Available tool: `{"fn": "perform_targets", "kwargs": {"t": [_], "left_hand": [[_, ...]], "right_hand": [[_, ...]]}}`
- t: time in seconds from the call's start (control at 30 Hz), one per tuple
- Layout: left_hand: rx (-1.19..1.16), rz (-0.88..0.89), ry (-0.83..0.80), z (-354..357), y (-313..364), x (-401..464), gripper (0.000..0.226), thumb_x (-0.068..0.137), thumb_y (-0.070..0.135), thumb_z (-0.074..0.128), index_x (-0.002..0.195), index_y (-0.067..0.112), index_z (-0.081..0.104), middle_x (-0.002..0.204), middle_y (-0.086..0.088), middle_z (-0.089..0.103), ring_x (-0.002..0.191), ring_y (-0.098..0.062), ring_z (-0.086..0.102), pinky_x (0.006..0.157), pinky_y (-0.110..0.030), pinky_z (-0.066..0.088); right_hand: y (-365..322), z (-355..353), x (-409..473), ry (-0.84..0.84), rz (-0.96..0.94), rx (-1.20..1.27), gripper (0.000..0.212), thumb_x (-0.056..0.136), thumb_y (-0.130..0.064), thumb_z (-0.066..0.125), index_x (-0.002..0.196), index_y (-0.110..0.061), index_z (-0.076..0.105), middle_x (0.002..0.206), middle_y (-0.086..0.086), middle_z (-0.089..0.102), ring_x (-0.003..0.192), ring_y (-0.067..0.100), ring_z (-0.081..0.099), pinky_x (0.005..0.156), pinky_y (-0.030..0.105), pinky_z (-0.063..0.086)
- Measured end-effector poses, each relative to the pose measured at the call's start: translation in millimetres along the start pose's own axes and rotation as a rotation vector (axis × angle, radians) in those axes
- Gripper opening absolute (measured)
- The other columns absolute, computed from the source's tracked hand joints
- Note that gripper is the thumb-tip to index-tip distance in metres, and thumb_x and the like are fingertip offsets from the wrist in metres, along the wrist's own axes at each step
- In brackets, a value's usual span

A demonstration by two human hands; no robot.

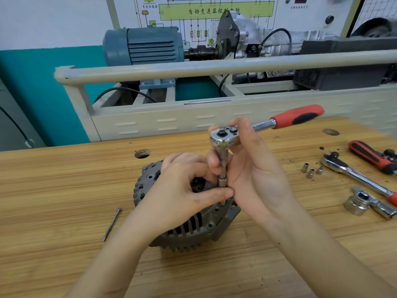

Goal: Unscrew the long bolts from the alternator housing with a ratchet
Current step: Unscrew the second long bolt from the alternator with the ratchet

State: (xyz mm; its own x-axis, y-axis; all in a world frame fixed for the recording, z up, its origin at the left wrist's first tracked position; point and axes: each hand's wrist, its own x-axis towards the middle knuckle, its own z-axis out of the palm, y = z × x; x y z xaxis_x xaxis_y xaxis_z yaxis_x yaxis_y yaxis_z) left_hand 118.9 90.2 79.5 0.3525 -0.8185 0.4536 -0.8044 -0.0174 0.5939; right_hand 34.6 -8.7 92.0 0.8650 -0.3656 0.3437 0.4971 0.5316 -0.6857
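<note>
Left hand point(182, 190) covers alternator point(193, 229); loose bolt point(112, 224) beside it.

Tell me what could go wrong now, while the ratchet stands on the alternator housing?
1. The right hand grips only the ratchet head and extension, not the red handle, so the socket may tilt off the bolt head.
2. The left hand has its thumb beside the socket; a slip could pinch it.
3. The loose long bolt on the wooden bench could roll away.
</note>
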Motion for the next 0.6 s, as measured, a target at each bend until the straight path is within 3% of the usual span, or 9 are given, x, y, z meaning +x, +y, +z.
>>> {"fn": "perform_targets", "kwargs": {"t": [0.17, 0.37, 0.5, 0.6], "left_hand": [[0.053, 0.004, -0.015, -0.5, 0.4, -0.2, 0.034, 0.066, 0.051, 0.065, 0.075, 0.019, 0.072, 0.085, 0.017, 0.061, 0.095, -0.004, 0.055, 0.101, -0.047, 0.029], [0.028, -0.007, -0.009, -2.1, 1.2, -0.5, 0.015, 0.064, 0.057, 0.057, 0.061, 0.042, 0.054, 0.075, 0.025, 0.056, 0.088, 0.002, 0.052, 0.098, -0.045, 0.032], [0.019, -0.018, 0.001, -1.0, 1.9, -0.5, 0.017, 0.063, 0.058, 0.055, 0.059, 0.043, 0.049, 0.076, 0.025, 0.055, 0.084, 0.004, 0.049, 0.097, -0.045, 0.034], [0.012, -0.021, 0.000, -0.6, 1.7, -0.2, 0.020, 0.063, 0.059, 0.055, 0.059, 0.039, 0.053, 0.074, 0.025, 0.055, 0.084, 0.004, 0.050, 0.096, -0.046, 0.035]], "right_hand": [[-0.3, -4.9, 3.6, 0.050, 0.053, -0.024, 0.034, 0.083, -0.042, 0.043, 0.089, -0.013, 0.059, 0.067, -0.002, 0.065, 0.040, 0.007, 0.049, 0.043, 0.017, 0.042], [-0.1, -4.5, 2.8, -0.024, 0.014, -0.013, 0.023, 0.073, -0.039, 0.058, 0.072, -0.017, 0.065, 0.067, 0.000, 0.060, 0.044, 0.010, 0.051, 0.046, 0.021, 0.045], [-1.5, -4.7, 3.0, -0.050, 0.024, 0.022, 0.018, 0.068, -0.036, 0.062, 0.069, -0.019, 0.060, 0.062, -0.003, 0.059, 0.046, 0.011, 0.052, 0.047, 0.023, 0.047], [-0.6, -5.9, 4.8, -0.023, 0.052, 0.050, 0.023, 0.077, -0.038, 0.054, 0.076, -0.016, 0.061, 0.067, 0.000, 0.061, 0.046, 0.011, 0.054, 0.047, 0.021, 0.047]]}}
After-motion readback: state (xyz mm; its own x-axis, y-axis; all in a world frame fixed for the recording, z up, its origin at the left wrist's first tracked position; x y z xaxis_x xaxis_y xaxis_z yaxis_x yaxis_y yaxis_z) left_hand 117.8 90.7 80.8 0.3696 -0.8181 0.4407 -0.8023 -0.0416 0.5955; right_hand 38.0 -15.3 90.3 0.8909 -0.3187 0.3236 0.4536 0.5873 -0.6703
